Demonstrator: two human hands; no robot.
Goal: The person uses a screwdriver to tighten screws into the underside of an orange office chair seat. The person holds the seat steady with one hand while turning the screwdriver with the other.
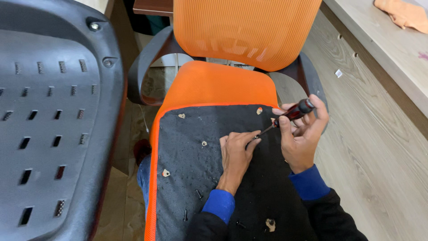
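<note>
An orange seat cushion (209, 85) lies upside down over an orange mesh office chair, its black fabric underside (191, 156) facing up. My right hand (303, 134) grips a screwdriver (292, 114) with a red and black handle, its tip angled down onto the underside. My left hand (236, 154) rests flat on the black fabric, its fingers pinching at the screwdriver tip. Loose black screws (198, 194) lie on the fabric near my left wrist. Small holes with pale edges (166, 172) dot the underside.
A large grey plastic chair shell (49, 116) with slots fills the left. The orange mesh backrest (243, 29) and black armrests (147, 67) stand behind the cushion. A wooden desk panel (379, 111) runs along the right, with an orange cloth (403, 13) on top.
</note>
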